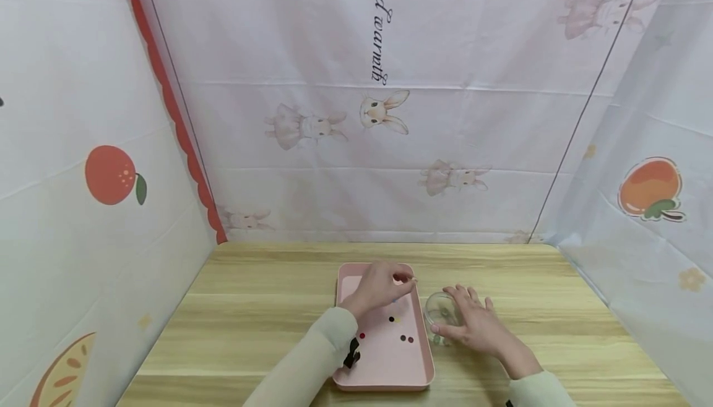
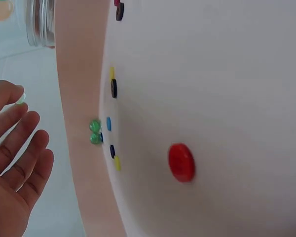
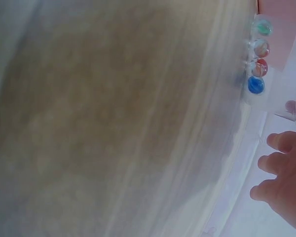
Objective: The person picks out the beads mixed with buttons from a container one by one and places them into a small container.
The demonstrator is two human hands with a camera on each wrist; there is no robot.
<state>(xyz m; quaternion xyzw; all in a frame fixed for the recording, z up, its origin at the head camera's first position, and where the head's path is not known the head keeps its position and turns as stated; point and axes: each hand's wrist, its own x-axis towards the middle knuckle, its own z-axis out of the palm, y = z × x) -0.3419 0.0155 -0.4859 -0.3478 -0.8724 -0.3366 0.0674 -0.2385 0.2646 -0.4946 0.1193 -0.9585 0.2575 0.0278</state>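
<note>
My left hand is over the far right edge of a pink tray. Between its thumb and index finger it pinches a pale green glass marble; the other fingers are bent loosely. Right of the tray stands a clear jar, its round mouth facing up. My right hand holds the jar from the right, thumb on the near side and fingers on the far side. Several marbles lie inside the jar, among them a blue marble and an orange-red marble.
In the tray lie a red button, a blue button, a black button and several others. Two green marbles rest by the tray's wall. The wooden table is bordered by printed cloth.
</note>
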